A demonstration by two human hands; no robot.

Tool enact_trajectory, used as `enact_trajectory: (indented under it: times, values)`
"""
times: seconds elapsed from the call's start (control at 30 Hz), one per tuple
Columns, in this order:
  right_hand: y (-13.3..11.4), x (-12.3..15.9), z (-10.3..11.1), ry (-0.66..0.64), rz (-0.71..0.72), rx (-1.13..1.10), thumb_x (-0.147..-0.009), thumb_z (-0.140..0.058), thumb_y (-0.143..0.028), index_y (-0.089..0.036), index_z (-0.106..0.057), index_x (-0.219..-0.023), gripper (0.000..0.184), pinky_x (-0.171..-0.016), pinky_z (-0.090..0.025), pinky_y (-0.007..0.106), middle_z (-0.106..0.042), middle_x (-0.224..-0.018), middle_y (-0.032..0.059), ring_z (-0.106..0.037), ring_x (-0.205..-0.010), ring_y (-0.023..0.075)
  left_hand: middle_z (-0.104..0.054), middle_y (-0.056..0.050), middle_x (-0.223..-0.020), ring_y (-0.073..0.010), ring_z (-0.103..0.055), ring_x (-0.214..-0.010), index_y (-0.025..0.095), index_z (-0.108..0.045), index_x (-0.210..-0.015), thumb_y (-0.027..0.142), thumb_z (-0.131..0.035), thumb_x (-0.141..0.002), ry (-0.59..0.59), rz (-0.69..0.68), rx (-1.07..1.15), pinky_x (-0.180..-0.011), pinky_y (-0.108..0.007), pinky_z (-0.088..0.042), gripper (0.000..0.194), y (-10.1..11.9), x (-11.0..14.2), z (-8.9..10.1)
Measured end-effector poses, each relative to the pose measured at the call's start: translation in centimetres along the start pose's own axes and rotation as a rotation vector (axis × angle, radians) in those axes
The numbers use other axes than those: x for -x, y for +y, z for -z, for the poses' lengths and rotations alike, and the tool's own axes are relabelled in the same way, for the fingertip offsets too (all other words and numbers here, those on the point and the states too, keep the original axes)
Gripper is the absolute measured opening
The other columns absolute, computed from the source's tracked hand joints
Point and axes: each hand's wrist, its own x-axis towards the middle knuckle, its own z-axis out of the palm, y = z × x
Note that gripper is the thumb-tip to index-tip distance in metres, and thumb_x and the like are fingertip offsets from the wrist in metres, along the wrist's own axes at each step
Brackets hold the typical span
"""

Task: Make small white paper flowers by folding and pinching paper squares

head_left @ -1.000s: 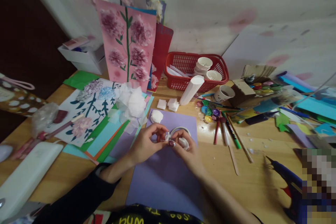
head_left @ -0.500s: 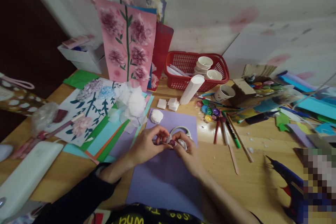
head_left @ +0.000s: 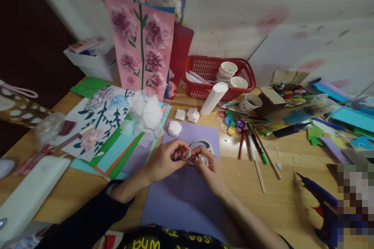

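Both hands meet over a purple sheet [head_left: 181,206]. My left hand [head_left: 168,159] is closed, its fingertips pinching a small white piece of tissue paper [head_left: 188,154]. Fingers of my right hand [head_left: 208,165] are also closed, around a white crumpled tissue piece [head_left: 203,159]. The fingertips nearly touch and partly hide both pieces. Just behind the right hand lies a white ring-shaped thing [head_left: 202,141], its kind unclear. A white crumpled tissue ball [head_left: 174,128] rests on the sheet's upper left. Beyond it are small stacks of white tissue squares [head_left: 193,115].
A white paper roll [head_left: 214,99] stands by a red basket [head_left: 201,92] with paper cups. Paint pots [head_left: 230,122], brushes [head_left: 249,144] and a glue gun [head_left: 318,198] lie right. Loose tissue [head_left: 147,114], coloured sheets [head_left: 117,159] and a white device [head_left: 35,198] lie left.
The fingertips have shifted slightly around the white tissue pieces, and the left piece shows a little more. Everything else stays in place.
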Motion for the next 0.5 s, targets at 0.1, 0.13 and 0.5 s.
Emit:
enact_trajectory:
  times: [0.1,0.13,0.5]
  values:
    - [0.0,0.04,0.02,-0.009,0.002,0.01,-0.085,-0.053,-0.039,-0.019,-0.058,-0.076,0.022,-0.057,-0.034,0.025,-0.052,-0.066,-0.0013,-0.043,-0.059,0.0134,-0.064,0.003,-0.074,-0.0097,-0.051,-0.06,0.02,-0.061,-0.093,0.022,-0.073,-0.077,-0.008,-0.003,-0.008,-0.058,-0.021,-0.041,0.02,0.04,0.06,0.02]
    - [0.0,0.05,0.0,-0.009,-0.001,0.013,-0.084,-0.054,-0.04,-0.019,-0.058,-0.077,0.023,-0.057,-0.034,0.026,-0.053,-0.067,-0.001,-0.044,-0.06,0.0138,-0.064,0.003,-0.073,-0.0097,-0.051,-0.06,0.02,-0.061,-0.093,0.022,-0.072,-0.077,-0.013,-0.005,-0.01,-0.058,-0.021,-0.041,0.02,0.07,0.1,0.01]
    - [0.04,0.0,-0.03,-0.01,-0.005,0.015,-0.085,-0.053,-0.035,-0.019,-0.058,-0.077,0.018,-0.064,-0.04,0.027,-0.058,-0.073,0.0012,-0.051,-0.068,0.016,-0.063,0.003,-0.074,-0.0102,-0.052,-0.062,0.02,-0.063,-0.092,0.025,-0.071,-0.079,-0.023,0.007,-0.054,-0.058,-0.021,-0.041,0.016,-0.2,0.02,-0.13]
